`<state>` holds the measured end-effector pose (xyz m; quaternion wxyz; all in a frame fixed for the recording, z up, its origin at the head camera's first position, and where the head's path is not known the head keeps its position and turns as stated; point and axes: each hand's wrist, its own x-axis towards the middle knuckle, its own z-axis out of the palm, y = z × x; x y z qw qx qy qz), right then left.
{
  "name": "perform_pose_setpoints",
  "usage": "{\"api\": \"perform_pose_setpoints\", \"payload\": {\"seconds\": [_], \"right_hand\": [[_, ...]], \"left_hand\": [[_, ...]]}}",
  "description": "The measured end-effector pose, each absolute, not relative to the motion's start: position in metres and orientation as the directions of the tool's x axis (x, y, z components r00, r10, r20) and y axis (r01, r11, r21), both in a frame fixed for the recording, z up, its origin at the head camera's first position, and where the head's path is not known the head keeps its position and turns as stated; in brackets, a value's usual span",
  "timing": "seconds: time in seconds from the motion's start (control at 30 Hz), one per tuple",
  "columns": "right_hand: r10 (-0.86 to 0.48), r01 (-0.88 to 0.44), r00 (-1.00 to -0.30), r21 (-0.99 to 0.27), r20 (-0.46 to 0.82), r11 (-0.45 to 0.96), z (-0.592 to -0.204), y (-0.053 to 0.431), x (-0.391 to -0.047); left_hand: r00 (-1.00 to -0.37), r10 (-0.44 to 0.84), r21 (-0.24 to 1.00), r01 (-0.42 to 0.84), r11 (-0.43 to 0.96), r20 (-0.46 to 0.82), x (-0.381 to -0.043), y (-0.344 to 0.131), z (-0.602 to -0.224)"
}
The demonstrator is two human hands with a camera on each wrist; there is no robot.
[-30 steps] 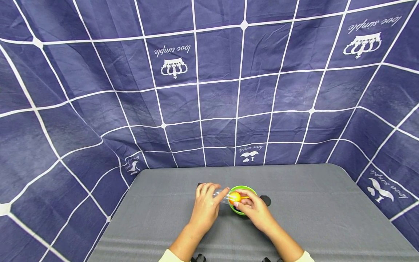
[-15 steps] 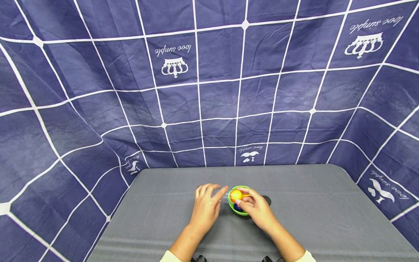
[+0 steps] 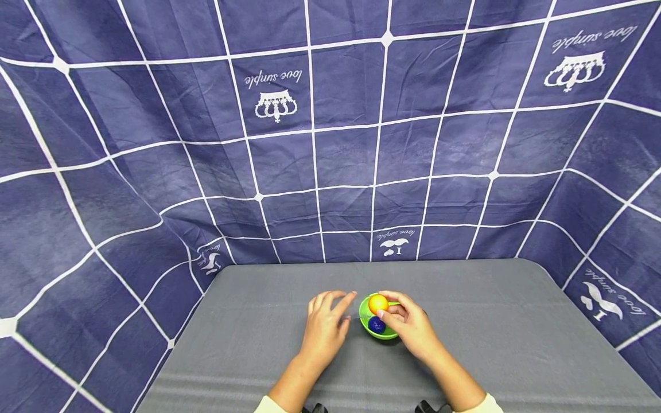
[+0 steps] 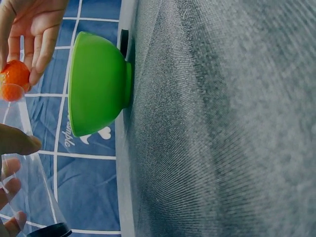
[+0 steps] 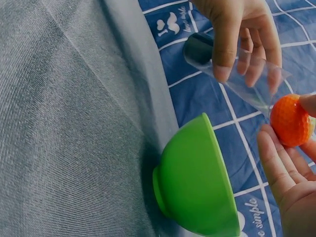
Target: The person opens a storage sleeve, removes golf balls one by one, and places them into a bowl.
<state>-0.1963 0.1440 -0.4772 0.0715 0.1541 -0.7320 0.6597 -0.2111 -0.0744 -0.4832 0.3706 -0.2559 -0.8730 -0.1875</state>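
My left hand (image 3: 324, 324) holds a clear plastic tube (image 5: 252, 81) between thumb and fingers. The tube is tilted, with its dark end (image 5: 198, 48) away from the bowl. In my right hand (image 3: 413, 327), fingertips and thumb pinch an orange dimpled golf ball (image 5: 291, 120). The ball is close to the tube's mouth; in the left wrist view the clear rim overlaps it, and I cannot tell whether they touch. Below the ball, a green bowl (image 4: 98, 84) stands upright on the table. A dark blue ball (image 3: 376, 325) lies inside it.
A dark round flat piece (image 3: 426, 313) lies on the grey table (image 3: 268, 310) behind my right hand, mostly hidden. Blue cloth (image 3: 341, 155) with white lines hangs behind the table and at both sides.
My right hand has drawn the orange golf ball slightly right and away from my left hand. The blue ball in the bowl has come into clearer view. My left hand has barely moved.
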Motion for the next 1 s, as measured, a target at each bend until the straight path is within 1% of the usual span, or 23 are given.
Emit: {"api": "perform_pose_setpoints", "payload": {"seconds": [0.13,0.53,0.73,0.87,1.0], "right_hand": [[-0.125,-0.344,-0.935,-0.935,0.333,0.082,-0.476,0.147,-0.197],[-0.109,-0.319,-0.945,-0.941,0.308,0.113,-0.474,0.157,-0.197],[-0.086,-0.342,-0.94,-0.919,0.331,0.197,-0.476,0.162,-0.196],[-0.084,-0.355,-0.935,-0.896,0.345,0.266,-0.478,0.165,-0.196],[-0.078,-0.356,-0.933,-0.871,0.351,0.337,-0.481,0.167,-0.196]], "left_hand": [[-0.61,0.273,0.189,0.583,0.79,0.744,-0.211,-0.074,-0.484],[-0.654,0.188,0.308,0.565,0.765,0.732,-0.211,-0.078,-0.488],[-0.72,0.152,0.419,0.547,0.725,0.677,-0.211,-0.08,-0.489],[-0.773,0.118,0.494,0.506,0.707,0.623,-0.21,-0.081,-0.49],[-0.804,0.081,0.555,0.475,0.683,0.589,-0.209,-0.082,-0.493]]}}
